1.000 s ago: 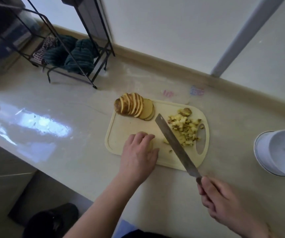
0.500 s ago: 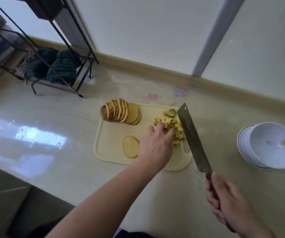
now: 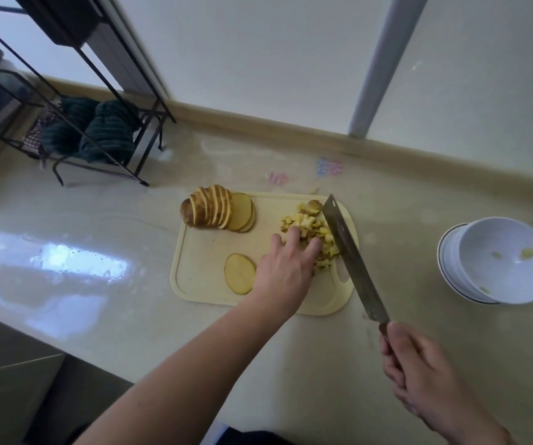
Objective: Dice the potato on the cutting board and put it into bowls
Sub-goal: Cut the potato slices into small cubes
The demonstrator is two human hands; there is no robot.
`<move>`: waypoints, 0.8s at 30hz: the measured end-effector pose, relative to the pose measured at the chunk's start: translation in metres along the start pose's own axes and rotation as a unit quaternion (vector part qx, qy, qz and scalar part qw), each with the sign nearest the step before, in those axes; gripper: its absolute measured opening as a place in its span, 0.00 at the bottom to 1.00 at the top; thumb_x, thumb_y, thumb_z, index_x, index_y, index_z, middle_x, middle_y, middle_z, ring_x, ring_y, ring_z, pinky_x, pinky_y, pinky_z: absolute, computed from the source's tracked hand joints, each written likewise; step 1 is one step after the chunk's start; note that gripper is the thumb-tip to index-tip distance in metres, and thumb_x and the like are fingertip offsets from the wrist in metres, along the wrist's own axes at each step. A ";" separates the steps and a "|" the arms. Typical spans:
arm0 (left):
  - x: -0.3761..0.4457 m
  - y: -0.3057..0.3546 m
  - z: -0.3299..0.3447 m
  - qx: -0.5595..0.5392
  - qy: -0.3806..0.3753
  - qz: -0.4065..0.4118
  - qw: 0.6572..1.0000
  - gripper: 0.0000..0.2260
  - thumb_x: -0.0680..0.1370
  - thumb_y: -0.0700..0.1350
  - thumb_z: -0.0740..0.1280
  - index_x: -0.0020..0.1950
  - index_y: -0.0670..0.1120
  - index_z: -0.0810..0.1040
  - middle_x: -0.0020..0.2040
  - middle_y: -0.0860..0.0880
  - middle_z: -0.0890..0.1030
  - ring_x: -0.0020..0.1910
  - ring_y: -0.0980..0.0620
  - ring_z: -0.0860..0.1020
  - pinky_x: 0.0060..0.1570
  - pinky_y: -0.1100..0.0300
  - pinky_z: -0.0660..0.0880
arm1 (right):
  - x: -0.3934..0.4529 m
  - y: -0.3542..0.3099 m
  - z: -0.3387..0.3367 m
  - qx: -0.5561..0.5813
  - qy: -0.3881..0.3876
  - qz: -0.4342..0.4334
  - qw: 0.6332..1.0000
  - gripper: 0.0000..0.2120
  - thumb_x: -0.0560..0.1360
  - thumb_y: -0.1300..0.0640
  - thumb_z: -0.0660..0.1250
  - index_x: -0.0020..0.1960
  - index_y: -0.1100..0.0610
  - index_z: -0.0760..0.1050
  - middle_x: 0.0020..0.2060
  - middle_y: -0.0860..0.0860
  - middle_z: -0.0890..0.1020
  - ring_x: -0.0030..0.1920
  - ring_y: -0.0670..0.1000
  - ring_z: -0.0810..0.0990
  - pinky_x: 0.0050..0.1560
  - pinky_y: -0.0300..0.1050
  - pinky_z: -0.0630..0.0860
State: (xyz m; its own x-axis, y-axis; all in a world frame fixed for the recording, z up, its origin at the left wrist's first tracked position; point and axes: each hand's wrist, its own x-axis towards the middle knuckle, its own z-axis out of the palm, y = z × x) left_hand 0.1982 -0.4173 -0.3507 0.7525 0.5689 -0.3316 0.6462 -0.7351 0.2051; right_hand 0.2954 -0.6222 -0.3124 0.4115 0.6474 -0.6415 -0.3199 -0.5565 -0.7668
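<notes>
— What are the hands doing, from where you stand?

— The left hand (image 3: 286, 264) is stretched out over the cutting board (image 3: 206, 252), fingers spread and fairly straight, the fingertips (image 3: 293, 232) resting on the near edge of the diced potato (image 3: 311, 234). It grips nothing. The right hand (image 3: 425, 372) is curled tight round the handle of the knife (image 3: 353, 263), down at the near right, off the board.

— And the blade?

— Long and narrow. It runs from the handle up and away to the left, the tip ending at the far right corner of the board. It lies right along the right side of the dice pile, so the pile sits between the blade and the left fingers. Whether the edge touches the board I cannot tell.

— Where is the rest of the potato?

— The sliced potato (image 3: 212, 211) stands at the far left corner of the board, slices leaning on one another, the row running left to right with the last few fallen flat. One loose slice (image 3: 240, 273) lies flat near the front edge, just beside the left wrist.

— The bowls?

— White bowls (image 3: 502, 261), stacked, well to the right of the board, tipped towards me. A few bits of potato lie inside the top one.

— And the room?

— A pale, glossy countertop (image 3: 98, 261) with window glare on the left. A black wire rack (image 3: 76, 101) at the far left holds dark green striped cloths (image 3: 98, 131). Behind runs a light wall (image 3: 258, 53) with a tan trim along its base.
</notes>
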 end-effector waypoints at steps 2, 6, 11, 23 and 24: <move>0.001 0.000 -0.001 -0.005 -0.004 -0.003 1.000 0.19 0.85 0.45 0.59 0.75 0.52 0.58 0.73 0.41 0.59 0.64 0.38 0.67 0.50 0.50 0.78 | 0.000 0.001 0.000 -0.006 -0.002 -0.002 1.000 0.42 0.56 0.20 0.66 0.39 0.60 0.67 0.28 0.56 0.62 0.22 0.48 0.57 0.22 0.34 0.58; 0.003 0.000 -0.003 -0.003 -0.012 -0.009 1.000 0.20 0.84 0.43 0.60 0.75 0.53 0.58 0.70 0.42 0.61 0.64 0.38 0.67 0.52 0.50 0.78 | 0.000 0.003 0.001 -0.003 -0.001 -0.002 1.000 0.44 0.55 0.20 0.67 0.39 0.62 0.66 0.28 0.56 0.62 0.21 0.47 0.57 0.22 0.34 0.58; 0.006 -0.003 -0.001 0.001 -0.016 -0.007 1.000 0.20 0.85 0.44 0.59 0.76 0.54 0.58 0.70 0.42 0.62 0.65 0.38 0.68 0.53 0.50 0.77 | 0.000 0.004 0.002 -0.008 -0.007 -0.003 1.000 0.42 0.56 0.20 0.66 0.39 0.60 0.66 0.29 0.58 0.60 0.22 0.48 0.57 0.22 0.34 0.57; 0.003 -0.010 -0.001 0.004 0.009 0.026 1.000 0.15 0.86 0.48 0.58 0.73 0.52 0.65 0.65 0.46 0.69 0.57 0.44 0.69 0.44 0.56 0.67 | 0.001 0.002 0.003 -0.002 -0.001 -0.004 1.000 0.45 0.55 0.20 0.67 0.41 0.64 0.66 0.29 0.57 0.60 0.22 0.48 0.57 0.22 0.33 0.57; 0.003 -0.009 -0.002 0.002 0.009 0.027 1.000 0.15 0.86 0.48 0.58 0.73 0.52 0.66 0.64 0.46 0.69 0.57 0.44 0.69 0.45 0.56 0.68 | 0.001 0.002 0.003 -0.008 0.000 -0.005 1.000 0.44 0.56 0.20 0.66 0.40 0.62 0.66 0.29 0.56 0.61 0.22 0.48 0.57 0.22 0.33 0.57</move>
State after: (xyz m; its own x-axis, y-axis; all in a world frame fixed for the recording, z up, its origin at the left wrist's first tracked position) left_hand 0.1950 -0.4080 -0.3523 0.7888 0.5340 -0.3043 0.6035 -0.7667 0.2189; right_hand 0.2927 -0.6212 -0.3151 0.4144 0.6525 -0.6344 -0.3025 -0.5587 -0.7722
